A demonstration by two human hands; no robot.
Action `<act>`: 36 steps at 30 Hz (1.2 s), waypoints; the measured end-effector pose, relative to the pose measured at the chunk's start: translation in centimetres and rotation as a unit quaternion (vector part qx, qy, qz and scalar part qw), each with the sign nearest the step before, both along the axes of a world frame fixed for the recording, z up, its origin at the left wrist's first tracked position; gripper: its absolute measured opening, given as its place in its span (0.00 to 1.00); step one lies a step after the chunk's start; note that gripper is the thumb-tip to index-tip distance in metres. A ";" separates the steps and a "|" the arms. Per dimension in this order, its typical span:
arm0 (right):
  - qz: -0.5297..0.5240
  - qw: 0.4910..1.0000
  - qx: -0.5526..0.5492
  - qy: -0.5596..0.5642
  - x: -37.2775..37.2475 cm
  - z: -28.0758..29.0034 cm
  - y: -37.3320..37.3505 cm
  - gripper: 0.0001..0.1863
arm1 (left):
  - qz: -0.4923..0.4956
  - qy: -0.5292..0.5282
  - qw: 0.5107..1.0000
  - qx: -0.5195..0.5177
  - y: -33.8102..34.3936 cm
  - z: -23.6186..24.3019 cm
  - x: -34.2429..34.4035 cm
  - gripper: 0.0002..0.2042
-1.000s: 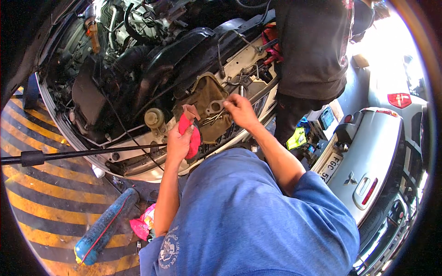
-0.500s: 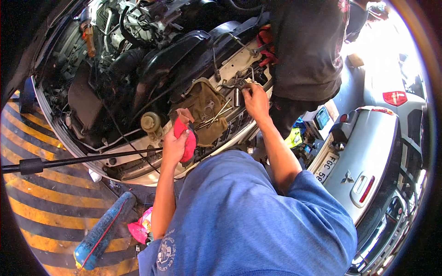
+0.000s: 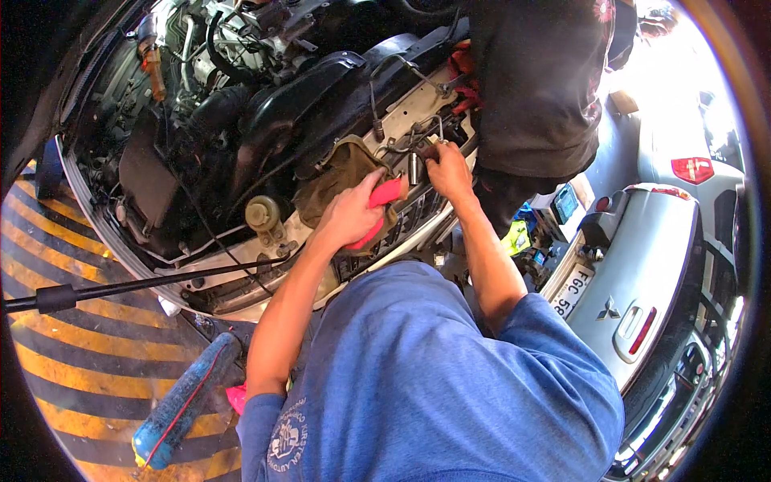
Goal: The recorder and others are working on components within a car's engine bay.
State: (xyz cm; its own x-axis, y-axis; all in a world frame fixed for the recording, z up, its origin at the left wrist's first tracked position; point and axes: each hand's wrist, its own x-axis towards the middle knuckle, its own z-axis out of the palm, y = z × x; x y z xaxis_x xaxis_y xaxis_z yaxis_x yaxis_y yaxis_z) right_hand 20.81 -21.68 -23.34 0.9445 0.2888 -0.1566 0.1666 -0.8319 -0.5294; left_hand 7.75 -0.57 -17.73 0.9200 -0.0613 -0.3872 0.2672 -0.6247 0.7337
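My left hand (image 3: 352,210) is closed on a folded red cloth (image 3: 384,194) with a tan end. It is over an olive-brown cloth (image 3: 315,201) spread on the car's front panel. My left hand and the red cloth now mostly cover the metal tools on that cloth. My right hand (image 3: 450,173) is at the front panel, its fingertips pinched together beside a shiny metal cylinder (image 3: 414,169) like a deep socket. What the fingertips hold is too small to make out.
A black prop rod (image 3: 161,281) crosses from the left below a round reservoir cap (image 3: 262,213). A person in dark clothes (image 3: 534,96) stands close at my right. A blue cylinder (image 3: 185,402) lies on the striped floor. A silver vehicle (image 3: 642,273) is parked at right.
My left hand has carried the red cloth to the right, from beside the reservoir cap to over the tools. My right hand stays nearly in place by the metal cylinder.
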 end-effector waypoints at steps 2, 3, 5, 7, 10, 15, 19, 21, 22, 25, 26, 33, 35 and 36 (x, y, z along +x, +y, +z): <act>0.002 0.999 -0.034 0.003 -0.3 1.0 0.0 0.17 | -0.048 0.017 0.996 0.078 -0.2 0.4 1.8 0.35; 0.005 0.999 -0.043 0.001 -0.6 1.5 0.2 0.17 | -0.074 0.036 0.991 0.103 -0.2 0.5 2.6 0.37; 0.007 0.999 -0.052 -0.010 -1.1 2.0 0.5 0.19 | -0.079 0.038 0.989 0.119 -0.3 0.7 3.6 0.39; 0.006 0.999 -0.044 -0.016 -1.2 2.0 0.8 0.19 | -0.077 0.045 0.987 0.132 -0.4 0.8 4.3 0.40; -0.004 0.999 -0.027 -0.032 -0.8 1.4 0.8 0.16 | -0.069 0.071 0.985 0.144 -0.5 0.8 4.7 0.42; -0.041 0.999 0.017 -0.017 0.2 0.4 0.9 0.13 | -0.067 0.080 0.985 0.136 -0.3 0.8 4.5 0.44; -0.047 0.997 0.055 0.036 0.8 0.5 0.6 0.15 | -0.062 0.082 0.988 0.119 -0.2 0.7 4.4 0.44; -0.037 0.996 0.058 0.048 1.1 0.6 0.3 0.15 | -0.056 0.080 0.989 0.111 -0.1 0.6 4.3 0.44; -0.031 0.996 0.062 0.050 1.2 0.6 0.2 0.15 | -0.054 0.077 0.990 0.108 -0.1 0.6 4.3 0.44; -0.013 0.992 0.092 0.081 1.5 0.4 -0.2 0.15 | -0.046 0.069 0.992 0.100 0.0 0.3 4.2 0.43; -0.011 0.992 0.101 0.080 1.5 0.3 -0.4 0.14 | -0.042 0.066 0.992 0.097 0.1 0.2 4.1 0.42; -0.008 0.984 0.144 0.101 0.9 -0.8 -1.1 0.15 | -0.039 0.030 0.997 0.064 0.7 1.0 2.5 0.32; -0.007 0.981 0.160 0.109 0.7 -1.2 -1.2 0.15 | -0.047 0.041 0.997 0.047 0.5 1.5 1.4 0.29; -0.006 0.979 0.173 0.110 0.7 -1.4 -1.3 0.15 | -0.051 0.046 0.997 0.038 0.2 1.7 0.8 0.27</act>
